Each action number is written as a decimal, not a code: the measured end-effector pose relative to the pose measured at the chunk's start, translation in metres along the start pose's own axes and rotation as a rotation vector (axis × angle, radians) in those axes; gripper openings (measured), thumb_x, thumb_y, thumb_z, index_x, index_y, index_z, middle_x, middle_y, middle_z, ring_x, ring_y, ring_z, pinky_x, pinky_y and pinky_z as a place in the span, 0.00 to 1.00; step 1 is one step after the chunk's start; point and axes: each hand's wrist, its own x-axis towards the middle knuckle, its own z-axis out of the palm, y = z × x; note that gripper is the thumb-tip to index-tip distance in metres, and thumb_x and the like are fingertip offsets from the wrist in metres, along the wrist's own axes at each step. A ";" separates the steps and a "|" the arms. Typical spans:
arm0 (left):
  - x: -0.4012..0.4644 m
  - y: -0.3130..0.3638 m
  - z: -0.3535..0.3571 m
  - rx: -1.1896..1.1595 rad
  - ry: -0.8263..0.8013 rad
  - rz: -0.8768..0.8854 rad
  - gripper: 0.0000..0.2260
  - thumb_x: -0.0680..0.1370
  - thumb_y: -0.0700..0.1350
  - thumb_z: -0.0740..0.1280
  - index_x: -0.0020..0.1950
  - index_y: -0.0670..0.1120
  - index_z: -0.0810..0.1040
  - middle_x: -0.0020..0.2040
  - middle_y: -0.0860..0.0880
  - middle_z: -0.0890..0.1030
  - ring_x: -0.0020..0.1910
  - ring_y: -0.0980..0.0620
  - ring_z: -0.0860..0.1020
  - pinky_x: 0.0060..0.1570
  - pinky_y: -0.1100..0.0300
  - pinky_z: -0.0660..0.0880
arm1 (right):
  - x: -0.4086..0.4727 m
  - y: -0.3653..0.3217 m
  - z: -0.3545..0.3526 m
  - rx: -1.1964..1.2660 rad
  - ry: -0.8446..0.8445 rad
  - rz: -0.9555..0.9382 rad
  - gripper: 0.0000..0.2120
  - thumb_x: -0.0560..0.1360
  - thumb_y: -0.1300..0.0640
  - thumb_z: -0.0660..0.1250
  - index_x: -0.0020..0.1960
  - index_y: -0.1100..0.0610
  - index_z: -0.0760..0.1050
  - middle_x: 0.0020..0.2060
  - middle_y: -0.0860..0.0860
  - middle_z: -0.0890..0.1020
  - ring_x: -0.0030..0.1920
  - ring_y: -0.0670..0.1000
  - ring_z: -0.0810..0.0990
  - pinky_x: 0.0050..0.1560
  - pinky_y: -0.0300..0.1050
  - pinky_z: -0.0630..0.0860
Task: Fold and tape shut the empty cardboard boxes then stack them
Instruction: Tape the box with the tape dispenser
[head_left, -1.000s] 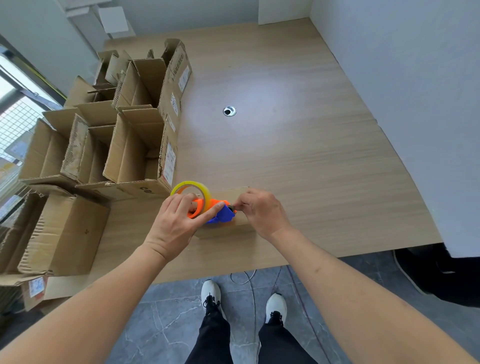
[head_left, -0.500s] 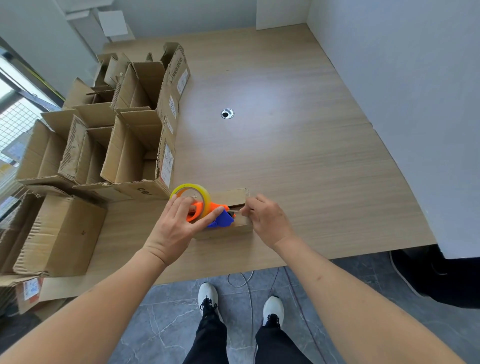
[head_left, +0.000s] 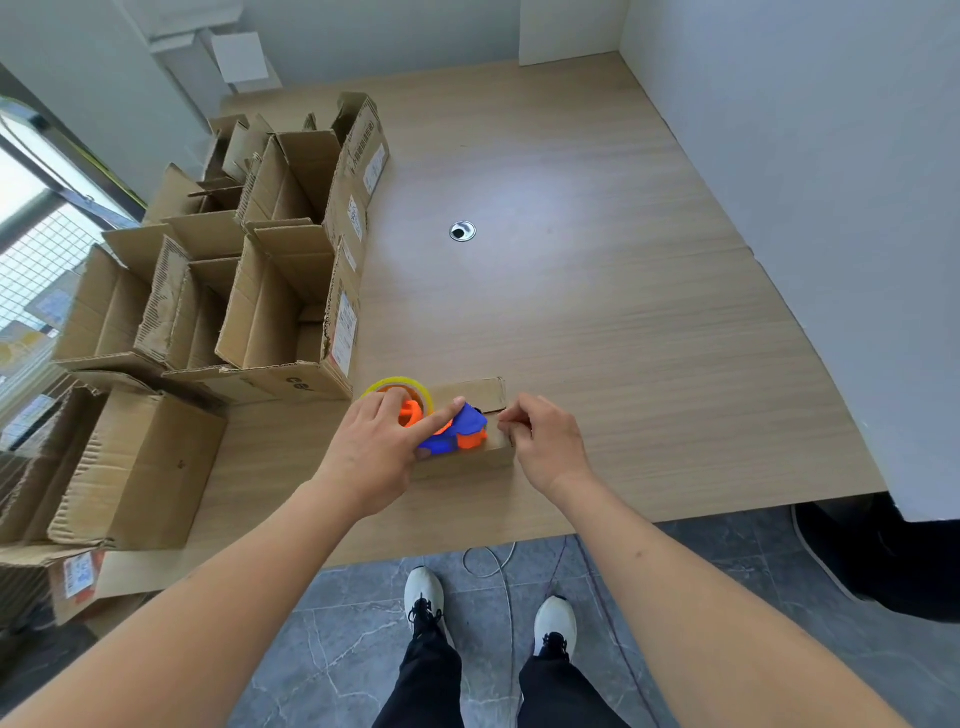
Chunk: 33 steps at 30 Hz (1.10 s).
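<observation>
small box: low flat cardboard box (head_left: 478, 397) on the desk near its front edge, between the two hands; mostly hidden by the dispenser and hands
tape dispenser: orange and blue tape dispenser (head_left: 453, 428) with a yellowish tape roll (head_left: 397, 387), sitting on top of the small box
left hand: left hand (head_left: 376, 447) lies over the dispenser, fingers wrapped on the roll end, index finger stretched along the blue body; holding the dispenser
right hand: right hand (head_left: 543, 441) just right of the dispenser's front end, thumb and index tips pinched together at the box's right end; looks like the tape end, but the tape itself is too thin and clear to make out
open boxes: group of open cardboard boxes (head_left: 270, 270) with flaps up, packed together on the left part of the desk, some with white labels on their sides
closed box: one shut brown box (head_left: 140, 467) on the desk, front left, near the open ones
desk: light wood desk (head_left: 597, 312), round cable hole (head_left: 462, 231) near the middle
floor: grey tile floor (head_left: 322, 649), person's white shoes (head_left: 425, 597) and dark trousers below the desk edge
wall: pale wall (head_left: 805, 182) along the desk's right side
</observation>
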 end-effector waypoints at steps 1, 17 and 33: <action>0.000 0.003 -0.002 -0.004 -0.027 -0.023 0.38 0.78 0.52 0.70 0.81 0.68 0.52 0.61 0.44 0.73 0.56 0.40 0.73 0.58 0.47 0.72 | 0.000 -0.001 0.000 -0.003 0.001 0.010 0.07 0.74 0.65 0.69 0.43 0.53 0.80 0.43 0.48 0.84 0.45 0.49 0.79 0.46 0.43 0.71; -0.005 -0.007 -0.004 -0.113 -0.140 -0.059 0.36 0.82 0.52 0.64 0.80 0.71 0.43 0.68 0.48 0.69 0.61 0.41 0.70 0.65 0.47 0.69 | 0.012 -0.001 -0.029 0.289 -0.061 0.309 0.06 0.78 0.66 0.68 0.44 0.59 0.81 0.38 0.53 0.84 0.43 0.54 0.85 0.51 0.57 0.84; 0.018 -0.012 -0.013 -0.224 -0.298 -0.085 0.32 0.85 0.56 0.59 0.76 0.76 0.40 0.69 0.50 0.65 0.66 0.45 0.65 0.70 0.49 0.60 | 0.043 0.008 -0.024 0.372 -0.021 0.496 0.06 0.79 0.62 0.70 0.53 0.53 0.82 0.44 0.56 0.84 0.41 0.51 0.84 0.46 0.49 0.86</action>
